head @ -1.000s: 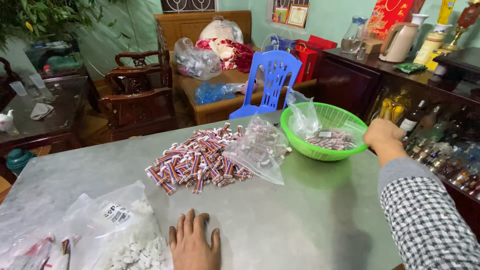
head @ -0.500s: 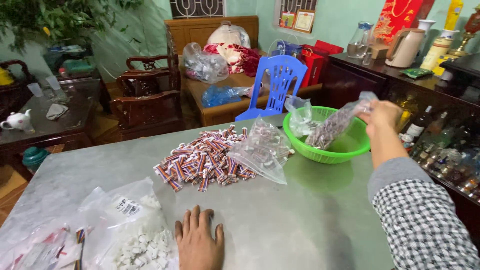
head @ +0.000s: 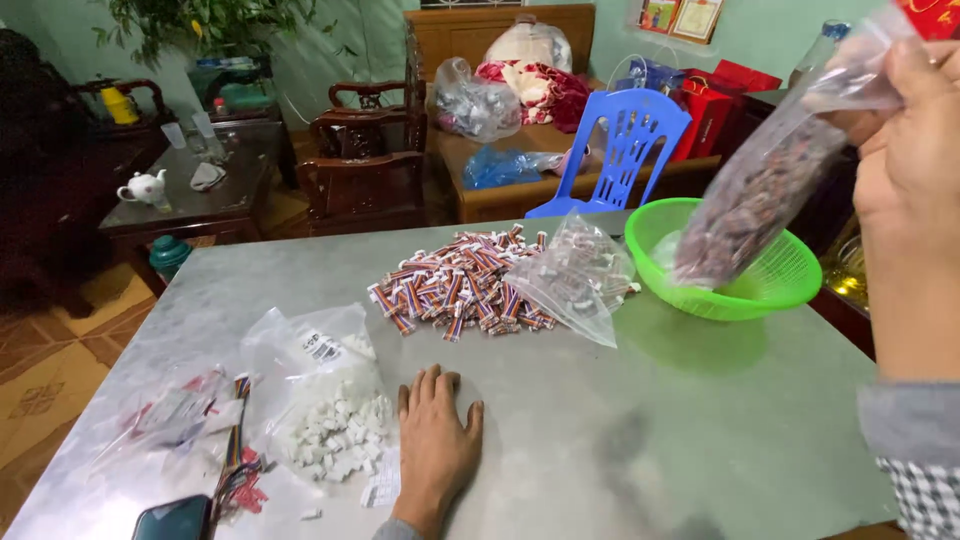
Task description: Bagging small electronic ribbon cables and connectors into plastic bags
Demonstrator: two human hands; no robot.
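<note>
My right hand [head: 915,150] is raised at the right edge and grips the top of a clear plastic bag [head: 765,190] full of small dark striped pieces. The bag hangs tilted, its lower end over the green mesh basket [head: 790,290]. My left hand [head: 435,445] lies flat, palm down, on the grey metal table [head: 620,440], fingers spread, holding nothing. Right beside it lies a clear bag of small white parts [head: 325,415]. A pile of small red, white and blue striped pieces [head: 455,285] sits mid-table, with a crumpled clear bag [head: 575,280] against it.
More plastic bags with red bits [head: 175,420] and a dark phone [head: 172,520] lie at the near left corner. Behind the table stand a blue plastic chair [head: 620,140], wooden armchairs [head: 365,165], a bench with bags and a low table with a teapot [head: 143,187].
My right hand has lifted the bag of striped pieces out of the green basket and raised it up and closer. My left hand has stayed flat on the table.
</note>
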